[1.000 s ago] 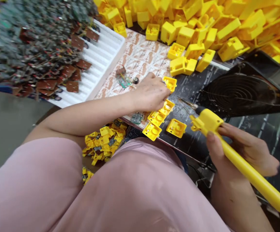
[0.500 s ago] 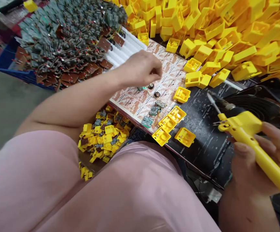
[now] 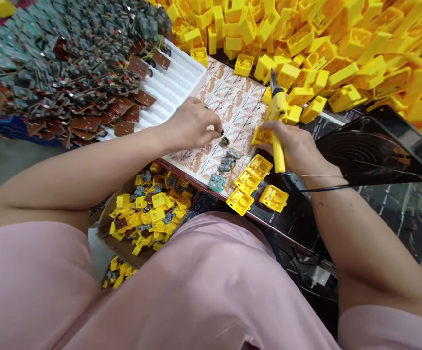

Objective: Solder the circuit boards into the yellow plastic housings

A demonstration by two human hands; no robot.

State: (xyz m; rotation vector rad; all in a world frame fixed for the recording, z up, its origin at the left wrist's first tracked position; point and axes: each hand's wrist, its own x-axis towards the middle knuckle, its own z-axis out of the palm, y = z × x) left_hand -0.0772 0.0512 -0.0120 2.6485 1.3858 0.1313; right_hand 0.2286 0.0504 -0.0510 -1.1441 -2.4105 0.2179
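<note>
My right hand (image 3: 296, 148) is closed around a yellow soldering iron (image 3: 278, 112), its metal tip pointing up and away. Below that hand, a yellow housing (image 3: 257, 136) is partly hidden. My left hand (image 3: 192, 125) is over the patterned board, thumb and fingers pinched together; what lies between them is hidden. A small black round part (image 3: 225, 141) shows at its fingertips. Nearer me lie several small circuit boards (image 3: 217, 182) with thin wires. Beside them, open yellow housings (image 3: 247, 181) stand in a row, with another housing (image 3: 273, 198) to their right.
Circuit boards are heaped (image 3: 76, 73) on a white ridged foam tray (image 3: 176, 73) at left. Yellow housings form a large pile (image 3: 342, 48) at the back. A black fan (image 3: 357, 146) stands at right. Below the table edge, a cardboard box (image 3: 105, 228) holds yellow units.
My right hand has swung the soldering iron left and turned its tip upward, over the yellow housing. My left hand went from the housings to the foam tray side, then down to the black round part.
</note>
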